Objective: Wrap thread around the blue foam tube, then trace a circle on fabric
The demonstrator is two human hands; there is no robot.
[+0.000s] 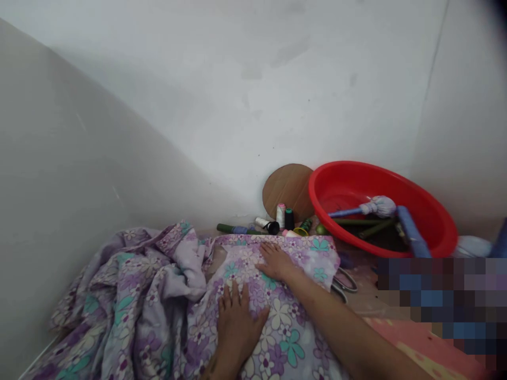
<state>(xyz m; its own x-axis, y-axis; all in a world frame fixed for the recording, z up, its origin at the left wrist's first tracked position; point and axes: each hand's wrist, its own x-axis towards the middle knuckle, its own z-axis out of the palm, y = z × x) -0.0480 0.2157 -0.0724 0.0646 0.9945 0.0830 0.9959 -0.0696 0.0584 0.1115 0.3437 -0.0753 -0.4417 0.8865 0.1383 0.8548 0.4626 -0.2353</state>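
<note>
A purple floral cloth (292,345) with white and teal flowers is spread in front of me, and its left part lies bunched in folds. My left hand (237,319) rests flat on the cloth, fingers apart and pointing away from me. Farther up, near the cloth's far edge, my right hand (276,262) also lies flat with its fingers stretched out. Neither hand holds anything. From under the cloth's right edge stick out the looped handles of a pair of scissors (348,281).
Behind the cloth stand thread spools (281,215), a green stick (229,229) and a round cardboard piece (287,190) against the wall. A tilted red basin (439,221) at the right holds sticks and a cloth-wrapped bundle. Pink patterned fabric (407,338) lies at lower right.
</note>
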